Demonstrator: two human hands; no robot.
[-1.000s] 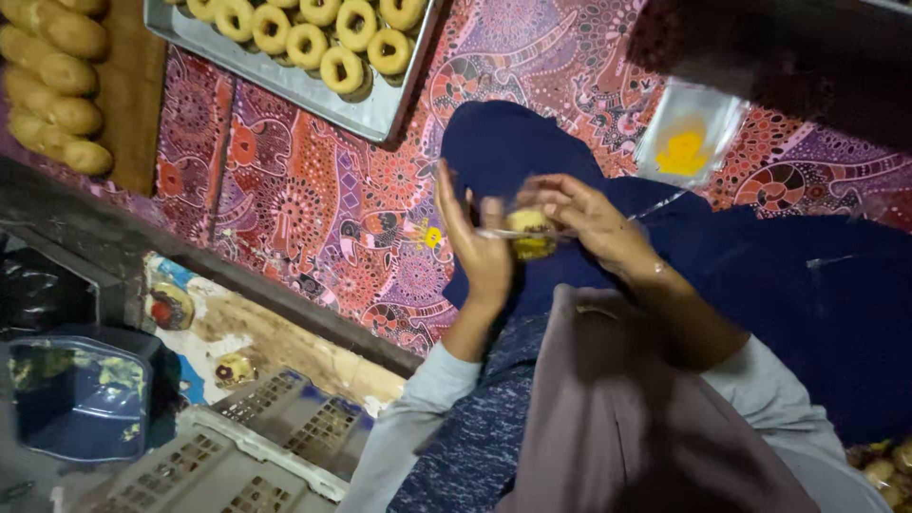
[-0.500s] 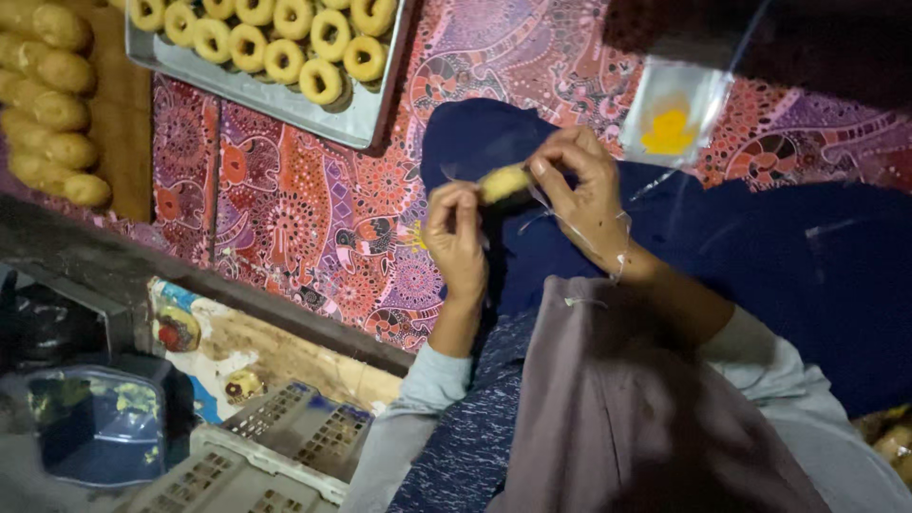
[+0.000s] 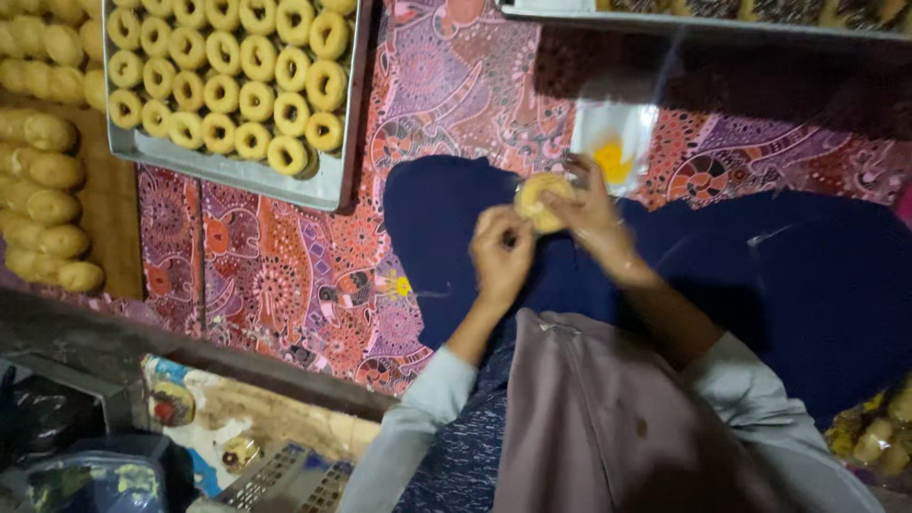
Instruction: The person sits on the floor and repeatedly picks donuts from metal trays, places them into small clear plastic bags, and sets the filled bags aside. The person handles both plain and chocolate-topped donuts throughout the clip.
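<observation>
My right hand (image 3: 597,217) holds a small round golden pastry (image 3: 540,199) over the dark blue cloth (image 3: 760,285). My left hand (image 3: 501,253) is closed just beside and below it, fingers curled against the pastry's edge. A clear plastic bag with a yellow patch (image 3: 613,142) lies just beyond my right hand. Motion blur hides the finger detail.
A metal tray (image 3: 328,190) of several ring-shaped pastries sits at the upper left on a patterned red cloth (image 3: 275,275). Oblong golden pastries (image 3: 43,180) lie on a wooden board at the far left. Another tray edge (image 3: 703,21) runs along the top right.
Both hands have stayed together around the pastry while the view shifted; the pastry now sits flatter between the fingers, closer to the plastic bag.
</observation>
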